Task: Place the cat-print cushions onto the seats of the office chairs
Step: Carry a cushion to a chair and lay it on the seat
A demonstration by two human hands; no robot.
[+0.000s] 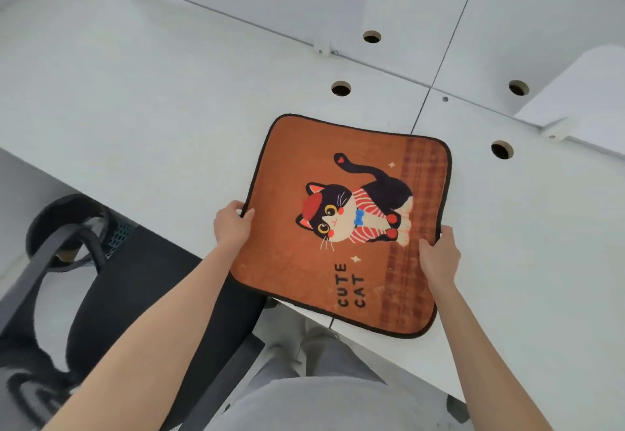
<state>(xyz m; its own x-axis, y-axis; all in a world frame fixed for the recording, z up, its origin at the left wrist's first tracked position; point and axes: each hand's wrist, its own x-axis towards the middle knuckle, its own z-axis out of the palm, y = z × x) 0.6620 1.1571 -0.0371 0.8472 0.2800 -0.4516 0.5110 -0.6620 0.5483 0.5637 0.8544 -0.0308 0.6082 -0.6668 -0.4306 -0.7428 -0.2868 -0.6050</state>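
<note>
An orange cat-print cushion (291, 173) with a black border and the words "CUTE CAT" lies flat over the front edge of the white desk (152, 102). My left hand (232, 225) pinches its left edge. My right hand (439, 254) grips its right edge. The cushion's near corner overhangs the desk edge. A black office chair (159, 295) stands at the lower left, its seat below and to the left of the cushion, partly hidden by my left arm.
The desk has several round cable holes (341, 88) and white divider panels (581, 92) at the back and right. A dark bin (64, 214) sits under the desk at left. The chair's armrest (44, 264) juts out near it.
</note>
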